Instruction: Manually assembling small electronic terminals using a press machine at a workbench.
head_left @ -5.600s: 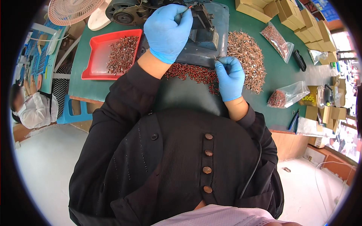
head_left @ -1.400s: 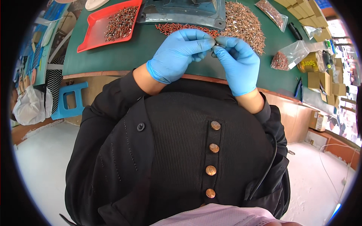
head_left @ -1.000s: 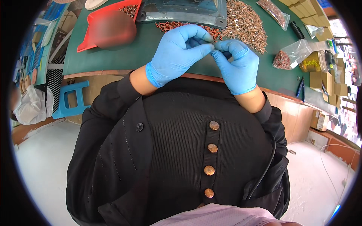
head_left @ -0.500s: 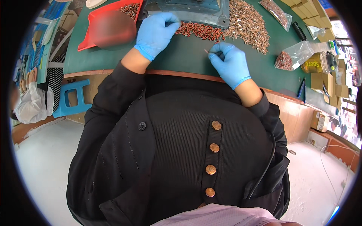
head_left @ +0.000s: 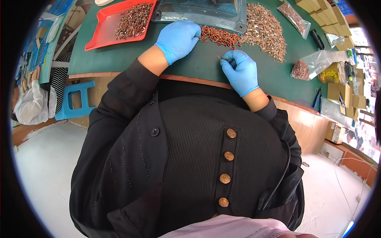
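Observation:
Both my hands wear blue gloves. My left hand (head_left: 179,41) is curled, back up, over the green table at the left end of a row of small red-brown cylindrical parts (head_left: 221,36). Its fingertips are mostly hidden, so I cannot make out what they hold. Nearer the table's front edge, my right hand (head_left: 241,71) is closed in a pinch. A thin, pin-like piece (head_left: 219,57) sticks out from its fingertips. Just beyond this hand lie a few loose red parts (head_left: 233,48). A large heap of small brownish-silver parts (head_left: 265,31) spreads farther back on the right.
A red scoop-shaped tray (head_left: 104,36) with small parts stands left. A grey-blue machine base (head_left: 198,14) is at the back. Bags of parts (head_left: 301,70), a yellow-labelled jar (head_left: 332,73), a black marker (head_left: 317,39) and blue-handled tweezers (head_left: 317,99) lie right. Another person (head_left: 35,105) sits far left.
My left hand has moved right and slightly down, toward the red parts. The right hand has dropped slightly, still pinching the thin piece. A blurred round patch over the red tray is gone.

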A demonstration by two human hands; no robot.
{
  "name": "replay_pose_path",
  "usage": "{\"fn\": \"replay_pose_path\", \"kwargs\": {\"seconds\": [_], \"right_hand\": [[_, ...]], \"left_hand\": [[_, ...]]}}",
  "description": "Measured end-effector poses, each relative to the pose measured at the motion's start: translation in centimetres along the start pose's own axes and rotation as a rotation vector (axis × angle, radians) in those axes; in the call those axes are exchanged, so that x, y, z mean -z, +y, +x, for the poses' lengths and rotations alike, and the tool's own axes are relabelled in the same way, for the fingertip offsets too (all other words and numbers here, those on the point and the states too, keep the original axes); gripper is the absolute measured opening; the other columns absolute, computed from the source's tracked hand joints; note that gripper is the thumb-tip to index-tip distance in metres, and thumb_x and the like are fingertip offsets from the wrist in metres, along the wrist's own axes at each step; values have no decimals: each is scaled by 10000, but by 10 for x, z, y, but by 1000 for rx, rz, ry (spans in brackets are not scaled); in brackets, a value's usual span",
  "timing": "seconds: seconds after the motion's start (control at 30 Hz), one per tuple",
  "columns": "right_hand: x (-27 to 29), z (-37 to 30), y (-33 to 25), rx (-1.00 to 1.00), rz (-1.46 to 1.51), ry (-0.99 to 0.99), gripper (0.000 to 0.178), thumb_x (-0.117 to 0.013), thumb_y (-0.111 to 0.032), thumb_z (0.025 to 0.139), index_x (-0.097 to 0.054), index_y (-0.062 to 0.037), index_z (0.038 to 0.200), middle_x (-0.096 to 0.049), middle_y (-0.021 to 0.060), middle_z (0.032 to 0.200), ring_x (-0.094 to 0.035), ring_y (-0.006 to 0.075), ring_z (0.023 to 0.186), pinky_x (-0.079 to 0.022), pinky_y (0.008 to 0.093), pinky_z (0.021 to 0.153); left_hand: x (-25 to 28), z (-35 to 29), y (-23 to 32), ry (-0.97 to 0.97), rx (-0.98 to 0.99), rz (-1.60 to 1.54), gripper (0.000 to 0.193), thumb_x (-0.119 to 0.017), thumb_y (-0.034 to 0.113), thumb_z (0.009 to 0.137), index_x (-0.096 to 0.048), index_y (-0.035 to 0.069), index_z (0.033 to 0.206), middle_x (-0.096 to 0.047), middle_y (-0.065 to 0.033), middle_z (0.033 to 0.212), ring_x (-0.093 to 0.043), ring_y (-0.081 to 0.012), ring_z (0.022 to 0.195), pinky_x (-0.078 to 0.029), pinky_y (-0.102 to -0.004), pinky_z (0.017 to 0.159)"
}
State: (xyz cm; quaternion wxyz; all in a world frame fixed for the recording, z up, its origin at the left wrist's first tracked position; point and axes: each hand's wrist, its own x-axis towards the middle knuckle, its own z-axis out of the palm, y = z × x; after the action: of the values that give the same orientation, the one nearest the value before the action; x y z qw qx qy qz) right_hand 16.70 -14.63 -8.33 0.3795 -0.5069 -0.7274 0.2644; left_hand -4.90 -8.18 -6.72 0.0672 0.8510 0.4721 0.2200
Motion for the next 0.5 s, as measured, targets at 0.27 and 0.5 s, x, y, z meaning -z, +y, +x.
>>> {"fn": "replay_pose_path", "kwargs": {"seconds": [0.27,0.5], "right_hand": [[1,-1,-7,-246,352,-9,43,-632,-24,821,-622,-6,859,-610,12,785,-550,61,664,-465,210,627],[-4,8,-64,-148,637,58,69,-641,-15,821,-624,-16,888,-615,-1,759,-566,50,679,-469,207,619]], "left_hand": [[16,-17,8,-55,138,-573,136,-614,141,820,-614,39,910,-621,-67,831,-582,-195,749,-468,-309,689],[36,-44,22,-360,425,-1464,160,-593,156,892,-608,36,997,-609,-18,849,-548,-86,721,-451,-220,660]]}}
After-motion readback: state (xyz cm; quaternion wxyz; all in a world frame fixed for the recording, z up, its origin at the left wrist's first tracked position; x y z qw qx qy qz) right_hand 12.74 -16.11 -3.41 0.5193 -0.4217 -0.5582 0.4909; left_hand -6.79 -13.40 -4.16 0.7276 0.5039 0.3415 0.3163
